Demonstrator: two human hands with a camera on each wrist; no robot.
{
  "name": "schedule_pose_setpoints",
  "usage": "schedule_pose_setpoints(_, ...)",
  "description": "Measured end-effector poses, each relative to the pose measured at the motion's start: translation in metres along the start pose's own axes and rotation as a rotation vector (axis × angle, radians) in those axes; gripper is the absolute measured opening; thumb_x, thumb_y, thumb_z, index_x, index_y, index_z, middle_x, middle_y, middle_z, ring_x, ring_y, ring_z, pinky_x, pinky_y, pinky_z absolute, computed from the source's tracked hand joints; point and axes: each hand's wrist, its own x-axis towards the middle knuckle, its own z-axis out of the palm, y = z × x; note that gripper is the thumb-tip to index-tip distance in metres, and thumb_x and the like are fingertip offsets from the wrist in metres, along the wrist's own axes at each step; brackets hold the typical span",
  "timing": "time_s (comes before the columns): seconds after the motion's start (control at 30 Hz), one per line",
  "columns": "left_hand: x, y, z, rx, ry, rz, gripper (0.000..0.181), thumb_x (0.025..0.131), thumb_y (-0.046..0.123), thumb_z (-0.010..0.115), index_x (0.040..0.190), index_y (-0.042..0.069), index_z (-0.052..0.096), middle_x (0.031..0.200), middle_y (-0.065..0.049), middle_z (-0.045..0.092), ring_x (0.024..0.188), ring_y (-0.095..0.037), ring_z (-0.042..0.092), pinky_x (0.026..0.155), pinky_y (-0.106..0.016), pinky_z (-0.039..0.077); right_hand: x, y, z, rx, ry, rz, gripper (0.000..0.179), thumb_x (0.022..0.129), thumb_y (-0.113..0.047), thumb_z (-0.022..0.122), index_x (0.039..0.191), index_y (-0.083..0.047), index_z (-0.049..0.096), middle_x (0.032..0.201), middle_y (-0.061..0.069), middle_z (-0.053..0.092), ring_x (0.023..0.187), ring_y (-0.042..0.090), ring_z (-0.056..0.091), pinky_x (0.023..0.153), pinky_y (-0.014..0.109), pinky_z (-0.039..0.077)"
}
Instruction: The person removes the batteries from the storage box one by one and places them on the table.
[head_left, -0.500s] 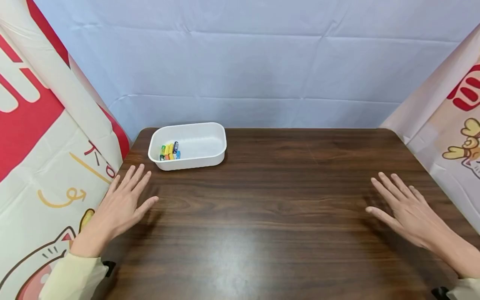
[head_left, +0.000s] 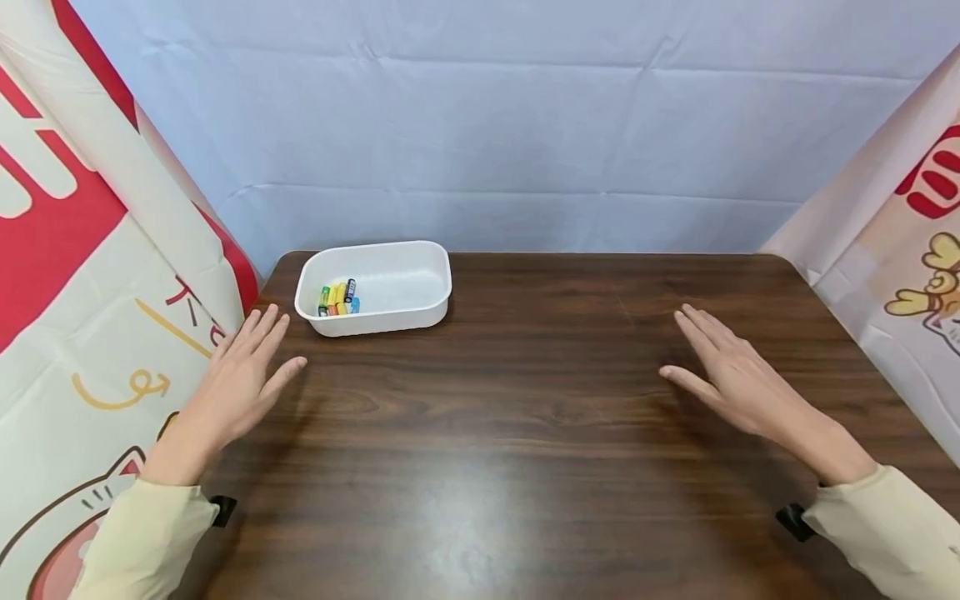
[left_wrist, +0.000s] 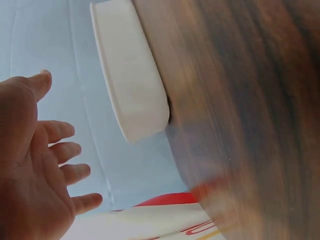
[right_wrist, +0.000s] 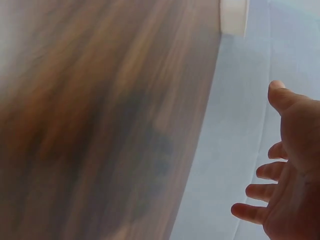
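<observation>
White tray: [head_left: 408,320] at the far-left corner of the table [head_left: 525,417], just in from the back edge. Mouth up, flat on the wood.
Tray axis: long side runs left-right, right end angled slightly toward the back.
Batteries: [head_left: 340,300] green, yellow, dark and blue cylinders, bunched at the tray's left end near the front wall. Several point front to back, roughly across the tray's long axis. Too small to call count or which end faces where.
Left grip: [head_left: 238,383] wide, fingers straight, thumb well out. Fingertips just short of the tray's front-left corner, apart from it; tray lies ahead and to the right of them.
Right grip: [head_left: 750,383] wide, fingers straight, thumb off to the left. Over the right half of the table; tray well away to its left.
Head view: only one with the batteries and the tray interior.
Left wrist view: adds the tray's outer side wall and a visible gap between it and the palm.
Right wrist view: just a corner of the tray at the top edge; wood is smeared.
Sleeves: pale, left one [head_left: 146,537] and right one, each with a black piece at the cuff.
Backdrop: pale blue creased cloth [head_left: 487,125] behind; printed cloth [head_left: 75,292] along the left.
</observation>
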Motion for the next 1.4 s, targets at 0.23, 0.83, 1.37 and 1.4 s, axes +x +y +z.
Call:
schedule_pose_setpoints(0.23, 0.011, -0.008, -0.004, -0.041, 0.008, -0.019, 0.074, 0.107, 0.042, 0.053, 0.161, -0.002, 0.027, 0.168, -0.023, 0.018, 0.156, -0.041, 0.009, 0.12, -0.069, 0.009, 0.035, -0.026, 0.004, 0.014, -0.004, -0.062, 0.081, 0.104, -0.039, 0.063, 0.163, 0.0, 0.024, 0.166, 0.026, 0.024, 0.151, 0.045, 0.024, 0.114, 0.069, 0.027)
schedule_pose_setpoints(0.83, 0.041, -0.016, -0.005, -0.179, 0.071, -0.081, 0.071, 0.108, 0.042, 0.052, 0.164, 0.007, 0.026, 0.169, -0.017, 0.021, 0.152, -0.044, 0.025, 0.115, -0.071, 0.024, 0.116, -0.07, 0.024, 0.22, -0.073, 0.0, 0.078, 0.106, -0.053, 0.05, 0.164, -0.008, 0.024, 0.168, 0.018, 0.025, 0.154, 0.038, 0.02, 0.121, 0.062, 0.02)
schedule_pose_setpoints(1.37, 0.069, -0.032, 0.0, -0.245, 0.137, -0.087, 0.061, 0.106, 0.026, 0.057, 0.154, -0.007, 0.038, 0.155, -0.035, 0.038, 0.144, -0.052, 0.034, 0.117, -0.066, 0.027, 0.173, -0.111, 0.05, 0.339, -0.023, -0.1, 0.066, 0.107, -0.035, 0.058, 0.159, -0.002, 0.036, 0.155, 0.021, 0.043, 0.131, 0.034, 0.053, 0.104, 0.053, 0.047)
schedule_pose_setpoints(1.4, 0.071, -0.033, -0.001, -0.25, 0.132, -0.094, 0.061, 0.106, 0.026, 0.057, 0.154, -0.007, 0.038, 0.155, -0.035, 0.038, 0.144, -0.052, 0.034, 0.116, -0.067, 0.027, 0.176, -0.113, 0.052, 0.348, -0.02, -0.102, 0.065, 0.107, -0.034, 0.058, 0.158, -0.001, 0.037, 0.154, 0.021, 0.045, 0.13, 0.034, 0.054, 0.103, 0.052, 0.048)
